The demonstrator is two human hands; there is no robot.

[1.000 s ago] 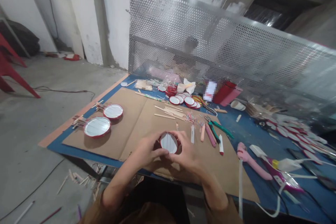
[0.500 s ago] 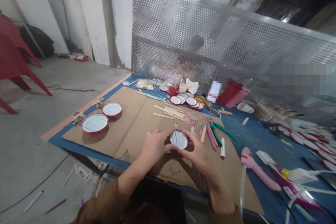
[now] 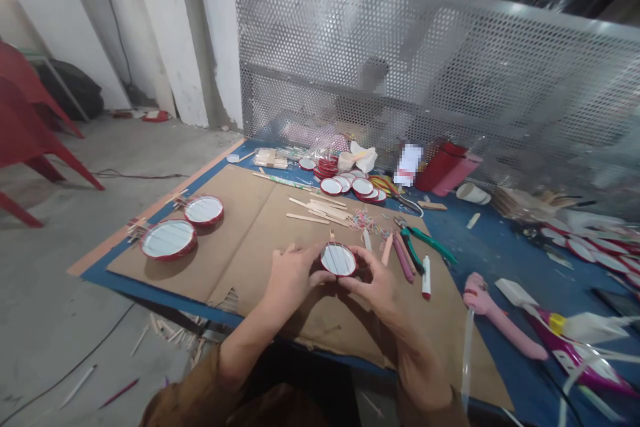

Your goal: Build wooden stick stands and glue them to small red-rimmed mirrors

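Between my hands is a small toy banjo (image 3: 339, 259), a white round disc with a red rim, strings across its face and a short wooden neck pointing away from me. My left hand (image 3: 293, 277) grips its left edge, thumb at the near rim. On the opposite side, my right hand (image 3: 376, 283) has fingers and thumb curled round the rim. The undersides of the banjo and some fingertips are hidden. Two larger finished-looking banjos, a front one (image 3: 169, 240) and a rear one (image 3: 204, 211), lie at the left of the cardboard sheet (image 3: 240, 213).
Wooden craft sticks (image 3: 325, 209) and small colourful rubber bands (image 3: 364, 220) lie beyond my hands. To the right are green-handled pliers (image 3: 413, 250), a marker (image 3: 426, 277), a pink glue gun (image 3: 500, 313) and a power strip (image 3: 575, 353). A perforated metal panel (image 3: 320, 47) stands behind.
My view has shifted slightly, so the table's items sit a little differently in frame. Both hands keep hold of the banjo, which appears slightly turned.
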